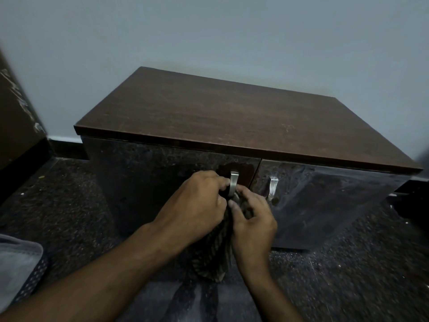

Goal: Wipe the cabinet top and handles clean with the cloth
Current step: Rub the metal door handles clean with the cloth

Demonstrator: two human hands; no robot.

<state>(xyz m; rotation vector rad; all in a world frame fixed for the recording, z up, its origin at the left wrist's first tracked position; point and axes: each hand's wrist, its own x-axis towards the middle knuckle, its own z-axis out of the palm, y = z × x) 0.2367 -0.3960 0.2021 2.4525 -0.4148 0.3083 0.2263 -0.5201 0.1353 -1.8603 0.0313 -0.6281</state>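
A low dark cabinet with a brown wooden top [220, 117] stands against the wall. Its two glossy doors each carry a silver handle. Both my hands are at the left door's handle [233, 182]. My left hand [197, 203] pinches the handle's left side, fingers closed on the dark striped cloth [216, 252]. My right hand [250, 219] grips the same cloth just below and right of the handle. The cloth hangs down between my wrists. The right door's handle [272, 187] is free.
A pale wall rises behind the cabinet. The floor [69, 205] is dark speckled stone. A brown piece of furniture [16, 117] stands at the far left. Grey fabric [16, 263] lies at the lower left edge. A dark object [413, 201] sits at the right edge.
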